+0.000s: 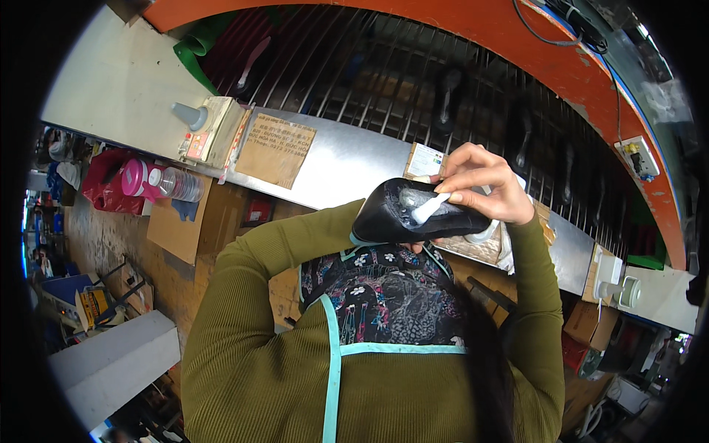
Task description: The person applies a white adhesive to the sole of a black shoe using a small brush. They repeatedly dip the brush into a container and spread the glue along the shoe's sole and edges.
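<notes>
In front of my chest is a black shoe (375,215), its underside up and its rounded end pointing left. The surface facing up has a grey, shiny patch. My left hand (418,246) holds the shoe from below; most of it is hidden behind the shoe, and only some fingertips show. Above the shoe, my right hand (487,181) pinches a brush (430,208) between thumb and fingers. The brush's pale tip touches the shoe's underside.
Beyond the metal ledge (332,170) runs a roller conveyor (332,66) with several dark shoes (447,100), under an orange frame (473,37). On the ledge lies a cardboard piece (277,148), left of the shoe. A plastic bottle (181,184) stands farther left.
</notes>
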### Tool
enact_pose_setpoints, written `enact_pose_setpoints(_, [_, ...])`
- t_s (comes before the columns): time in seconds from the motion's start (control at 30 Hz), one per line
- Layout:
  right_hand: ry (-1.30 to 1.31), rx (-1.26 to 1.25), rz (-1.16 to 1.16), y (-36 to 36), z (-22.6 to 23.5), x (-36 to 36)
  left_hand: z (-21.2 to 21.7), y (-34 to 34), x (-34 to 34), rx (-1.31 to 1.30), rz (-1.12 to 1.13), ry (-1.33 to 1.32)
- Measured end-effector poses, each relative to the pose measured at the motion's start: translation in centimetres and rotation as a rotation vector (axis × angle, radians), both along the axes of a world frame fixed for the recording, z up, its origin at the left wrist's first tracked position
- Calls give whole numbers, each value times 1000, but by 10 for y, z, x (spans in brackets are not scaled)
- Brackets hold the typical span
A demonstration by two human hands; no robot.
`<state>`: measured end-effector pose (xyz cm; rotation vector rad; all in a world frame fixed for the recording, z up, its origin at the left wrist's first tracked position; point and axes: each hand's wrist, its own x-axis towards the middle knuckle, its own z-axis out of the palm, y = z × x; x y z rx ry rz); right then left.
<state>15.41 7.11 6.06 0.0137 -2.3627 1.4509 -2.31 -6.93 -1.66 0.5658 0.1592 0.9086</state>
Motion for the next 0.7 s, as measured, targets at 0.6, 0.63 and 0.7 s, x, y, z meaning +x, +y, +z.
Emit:
enact_pose_setpoints(0.6, [-140,310,300,18,23,-45,-185,34,106,-142,-913,-1143])
enact_pose_setpoints(0.63, [-141,300,313,18,24,-47,-191,35,109,-137,-951,-1169])
enact_pose_setpoints(0.7, [-144,279,335,19,24,-51,-198,34,113,-129,-1017,-1204])
